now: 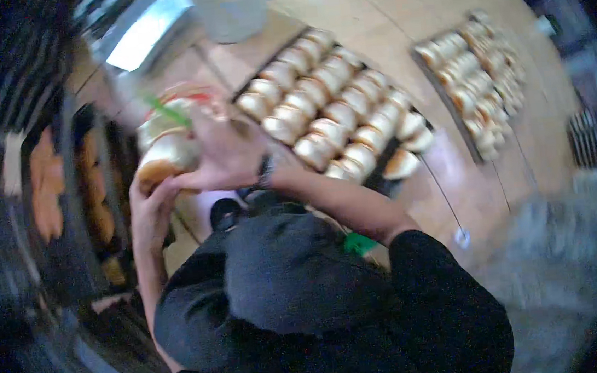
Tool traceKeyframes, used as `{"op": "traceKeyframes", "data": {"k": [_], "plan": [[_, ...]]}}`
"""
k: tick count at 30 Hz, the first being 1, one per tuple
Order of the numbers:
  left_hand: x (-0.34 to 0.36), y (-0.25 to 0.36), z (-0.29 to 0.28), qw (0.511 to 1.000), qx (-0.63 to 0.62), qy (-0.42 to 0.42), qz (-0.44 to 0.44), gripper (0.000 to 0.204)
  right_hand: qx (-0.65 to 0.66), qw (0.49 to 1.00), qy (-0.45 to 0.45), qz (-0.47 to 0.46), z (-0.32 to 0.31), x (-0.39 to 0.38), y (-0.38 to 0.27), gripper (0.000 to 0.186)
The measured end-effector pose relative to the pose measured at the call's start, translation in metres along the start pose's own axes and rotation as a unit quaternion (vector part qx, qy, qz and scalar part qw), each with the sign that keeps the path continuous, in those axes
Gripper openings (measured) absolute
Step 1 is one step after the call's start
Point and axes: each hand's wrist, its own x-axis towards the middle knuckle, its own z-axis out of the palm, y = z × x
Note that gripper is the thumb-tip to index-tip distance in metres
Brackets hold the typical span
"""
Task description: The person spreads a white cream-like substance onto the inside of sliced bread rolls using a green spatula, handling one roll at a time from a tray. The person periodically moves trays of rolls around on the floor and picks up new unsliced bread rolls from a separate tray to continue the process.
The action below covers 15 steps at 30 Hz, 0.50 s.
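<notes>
Both hands are at the left of the view, around a short row of pale buns with brown edges [174, 149]. My left hand [150, 206] curls round the near end of the row, its thumb side against the lowest bun. My right hand [230, 153] reaches across from the right and presses on the row's side, its fingertips blurred. At the far end of the buns is something with red and green marks [177, 110], perhaps a clear printed bag; motion smears it. Right of my hands, a dark tray [386, 159] carries several rows of similar buns.
A second tray [450, 102] of buns lies farther right on the tiled floor [396, 7]. Dark racking [76, 206] with brown baked goods stands close at the left. A whitish bucket [233, 11] is at the back. Near my knees lies a green item [359, 243].
</notes>
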Motion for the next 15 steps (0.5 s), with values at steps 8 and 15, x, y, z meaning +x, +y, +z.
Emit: {"op": "traceKeyframes", "data": {"k": [8, 15], "plan": [[-0.029, -0.018, -0.015, 0.997, 0.017, -0.067, -0.029, 0.061, -0.128, 0.911, 0.2, 0.337, -0.125, -0.136, 0.055, 0.061], [-0.086, -0.049, -0.089, 0.993, 0.011, 0.061, -0.104, 0.056, -0.312, 0.698, 0.356, 0.537, -0.185, -0.266, 0.156, 0.068]]}}
